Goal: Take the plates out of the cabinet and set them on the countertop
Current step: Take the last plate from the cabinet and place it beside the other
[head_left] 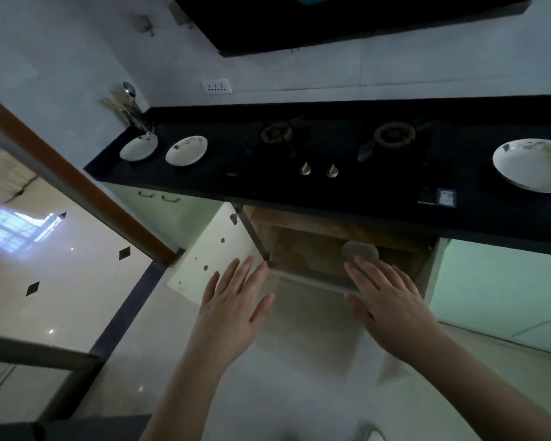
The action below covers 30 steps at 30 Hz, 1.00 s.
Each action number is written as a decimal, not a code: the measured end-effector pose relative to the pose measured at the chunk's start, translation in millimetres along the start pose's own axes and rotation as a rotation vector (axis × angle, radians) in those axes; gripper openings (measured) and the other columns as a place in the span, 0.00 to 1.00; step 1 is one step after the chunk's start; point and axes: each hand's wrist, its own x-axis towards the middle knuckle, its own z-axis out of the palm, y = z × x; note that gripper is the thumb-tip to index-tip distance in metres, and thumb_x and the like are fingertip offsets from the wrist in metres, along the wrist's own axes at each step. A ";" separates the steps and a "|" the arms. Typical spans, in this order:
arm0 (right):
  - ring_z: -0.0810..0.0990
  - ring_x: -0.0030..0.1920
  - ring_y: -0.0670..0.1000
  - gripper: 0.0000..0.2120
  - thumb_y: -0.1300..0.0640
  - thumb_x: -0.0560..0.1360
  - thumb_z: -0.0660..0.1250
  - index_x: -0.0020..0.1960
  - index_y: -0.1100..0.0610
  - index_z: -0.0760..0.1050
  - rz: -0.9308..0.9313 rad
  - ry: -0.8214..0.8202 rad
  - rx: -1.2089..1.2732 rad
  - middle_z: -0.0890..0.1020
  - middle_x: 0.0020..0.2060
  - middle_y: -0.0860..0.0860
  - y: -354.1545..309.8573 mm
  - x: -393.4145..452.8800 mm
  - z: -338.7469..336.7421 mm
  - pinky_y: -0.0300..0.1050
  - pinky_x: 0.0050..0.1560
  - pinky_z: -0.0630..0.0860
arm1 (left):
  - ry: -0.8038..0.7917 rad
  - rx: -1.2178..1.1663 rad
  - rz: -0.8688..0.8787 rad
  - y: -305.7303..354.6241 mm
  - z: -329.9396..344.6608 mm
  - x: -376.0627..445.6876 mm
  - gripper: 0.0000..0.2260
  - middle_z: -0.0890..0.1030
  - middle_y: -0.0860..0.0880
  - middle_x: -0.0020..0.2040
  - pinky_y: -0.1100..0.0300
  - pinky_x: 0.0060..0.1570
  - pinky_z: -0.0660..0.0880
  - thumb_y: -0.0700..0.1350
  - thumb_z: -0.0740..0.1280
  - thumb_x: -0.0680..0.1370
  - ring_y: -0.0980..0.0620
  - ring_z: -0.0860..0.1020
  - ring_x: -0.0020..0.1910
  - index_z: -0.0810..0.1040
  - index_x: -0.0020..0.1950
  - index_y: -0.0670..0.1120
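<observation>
Plate in cabinet | left hand spread, empty | right hand spread, fingertips over plate

Your countertop is dark polished stone by the look of it, smooth with a dull sheen, and the three plates on it are glossy glazed ceramic, white with a faint print. The cabinet you're reaching at is bare brown wood inside, matt and a bit rough, with a smooth pale laminate door. The knobs are shiny metal, the burners dull metal, and the floor is super glossy tile.
</observation>
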 end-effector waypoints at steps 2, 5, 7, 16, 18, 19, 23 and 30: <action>0.53 0.77 0.53 0.36 0.35 0.75 0.32 0.78 0.47 0.52 0.016 0.007 -0.004 0.56 0.78 0.48 -8.1 11.9 -0.1 0.49 0.72 0.42 | 0.017 0.022 0.005 -14.7 2.9 10.7 0.31 0.52 0.54 0.81 0.55 0.74 0.38 0.65 0.38 0.79 0.55 0.43 0.79 0.51 0.80 0.57; 0.54 0.77 0.53 0.33 0.37 0.77 0.36 0.78 0.48 0.52 0.021 0.013 -0.021 0.57 0.78 0.48 -29.6 32.0 0.0 0.48 0.72 0.41 | 0.036 -0.002 0.033 -34.5 8.5 25.3 0.31 0.57 0.53 0.80 0.51 0.76 0.44 0.65 0.39 0.79 0.52 0.49 0.79 0.57 0.79 0.55; 0.54 0.77 0.53 0.32 0.37 0.78 0.39 0.78 0.48 0.53 0.026 0.017 -0.023 0.58 0.78 0.49 -47.1 46.2 1.9 0.49 0.72 0.42 | 0.034 -0.014 0.061 -51.7 13.4 36.5 0.32 0.58 0.53 0.80 0.52 0.75 0.43 0.65 0.37 0.79 0.52 0.49 0.79 0.57 0.79 0.55; 0.50 0.77 0.51 0.37 0.34 0.73 0.32 0.79 0.47 0.50 0.225 0.033 0.000 0.54 0.78 0.46 -128.1 111.4 18.5 0.54 0.77 0.49 | 0.006 -0.004 0.354 -137.0 37.9 86.3 0.26 0.68 0.49 0.76 0.48 0.74 0.55 0.60 0.47 0.82 0.47 0.61 0.77 0.65 0.76 0.52; 0.53 0.77 0.52 0.36 0.35 0.75 0.34 0.78 0.48 0.52 0.228 0.034 -0.024 0.56 0.78 0.47 -141.2 117.7 21.5 0.55 0.76 0.50 | 0.009 -0.001 0.390 -149.9 42.3 97.4 0.26 0.68 0.48 0.75 0.48 0.75 0.53 0.60 0.47 0.82 0.47 0.61 0.77 0.66 0.76 0.51; 0.54 0.77 0.52 0.35 0.36 0.76 0.36 0.78 0.49 0.53 0.233 0.045 -0.043 0.57 0.77 0.48 -148.4 120.1 24.5 0.54 0.76 0.49 | 0.009 0.002 0.410 -156.9 44.8 104.5 0.26 0.68 0.48 0.76 0.47 0.75 0.51 0.60 0.46 0.82 0.47 0.61 0.77 0.66 0.76 0.51; 0.59 0.76 0.52 0.31 0.38 0.79 0.42 0.77 0.52 0.59 0.282 0.082 -0.047 0.63 0.76 0.49 -161.9 120.7 29.2 0.54 0.75 0.53 | 0.017 -0.011 0.467 -164.0 47.9 132.9 0.30 0.60 0.47 0.79 0.47 0.74 0.44 0.62 0.40 0.82 0.45 0.54 0.79 0.64 0.77 0.51; 0.66 0.72 0.55 0.28 0.40 0.80 0.47 0.75 0.52 0.63 0.377 0.117 -0.085 0.68 0.73 0.50 -149.3 126.3 34.8 0.54 0.71 0.62 | 0.011 -0.078 0.551 -154.7 58.7 168.6 0.29 0.49 0.49 0.81 0.47 0.75 0.39 0.63 0.40 0.81 0.48 0.42 0.79 0.55 0.80 0.52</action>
